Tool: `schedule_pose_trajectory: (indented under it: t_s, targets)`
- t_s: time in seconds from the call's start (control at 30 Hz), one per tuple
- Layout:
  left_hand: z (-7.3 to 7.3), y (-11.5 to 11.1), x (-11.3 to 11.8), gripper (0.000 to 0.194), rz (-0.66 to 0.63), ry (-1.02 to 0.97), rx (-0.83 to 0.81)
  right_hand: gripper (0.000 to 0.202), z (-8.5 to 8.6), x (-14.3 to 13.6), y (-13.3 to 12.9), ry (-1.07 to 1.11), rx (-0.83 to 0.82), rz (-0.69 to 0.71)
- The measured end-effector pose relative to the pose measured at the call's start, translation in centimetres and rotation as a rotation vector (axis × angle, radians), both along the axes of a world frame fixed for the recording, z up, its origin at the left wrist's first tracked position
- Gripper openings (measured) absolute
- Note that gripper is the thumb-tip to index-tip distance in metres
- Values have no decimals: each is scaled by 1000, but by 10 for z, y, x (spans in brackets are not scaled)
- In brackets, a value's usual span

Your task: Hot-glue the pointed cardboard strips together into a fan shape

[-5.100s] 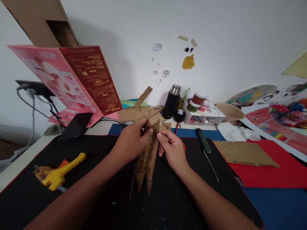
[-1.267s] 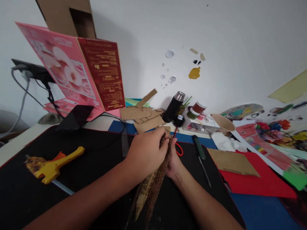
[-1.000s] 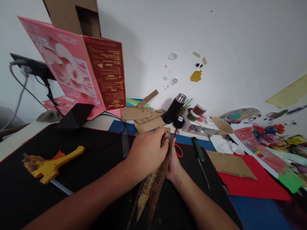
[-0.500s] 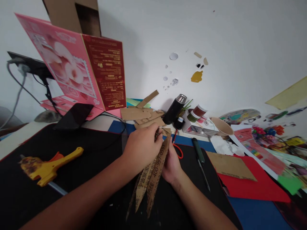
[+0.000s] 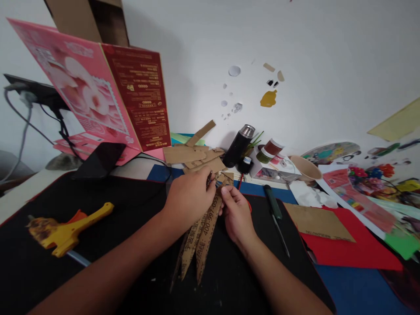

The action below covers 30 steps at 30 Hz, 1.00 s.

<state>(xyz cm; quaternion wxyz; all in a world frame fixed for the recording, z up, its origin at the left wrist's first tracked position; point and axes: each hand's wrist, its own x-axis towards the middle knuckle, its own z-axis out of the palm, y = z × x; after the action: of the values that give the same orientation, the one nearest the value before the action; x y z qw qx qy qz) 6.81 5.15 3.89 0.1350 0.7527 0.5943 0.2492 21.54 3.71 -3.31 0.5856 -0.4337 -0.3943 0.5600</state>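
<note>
Pointed cardboard strips with black printed characters and digits hang down between my hands over the black mat. My left hand is closed round their upper left part, its fingertips partly hidden behind the cardboard. On the right side, my right hand pinches the upper edge of the printed strip between thumb and fingers. Just behind the hands, orange-handled scissors show only in small part. To the left lies a yellow glue gun with a glue stick in its back, touched by neither hand.
A green-handled pointed tool lies right of my hands, near red paper and a cardboard piece. Behind stand a black thermos, paint jars and cardboard scraps. A phone leans by a pink folder.
My right hand has shifted from behind the cardboard's right edge to its front, thumb now on the strip. The left hand keeps its hold. The camera view has shifted slightly.
</note>
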Motion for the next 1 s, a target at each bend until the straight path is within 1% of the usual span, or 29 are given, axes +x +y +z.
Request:
schedule_pose_trajectory:
  t_s: [0.13, 0.3, 0.4, 0.73, 1.0]
  targets:
    - [2, -4, 1, 17, -8, 26, 19, 37, -1, 1, 0, -66, 28, -42]
    - [2, -4, 2, 14, -38, 20, 10, 31, 3, 3, -4, -197, 75, -39]
    - [1, -3, 1, 14, -47, 15, -6, 31, 5, 2, -6, -245, 93, -44]
    - [1, 0, 2, 16, -84, -36, -10, 28, 10, 2, -7, -295, 113, -21]
    - [-1, 3, 0, 15, -76, -88, -59, 31, 10, 0, -7, -242, 100, 14]
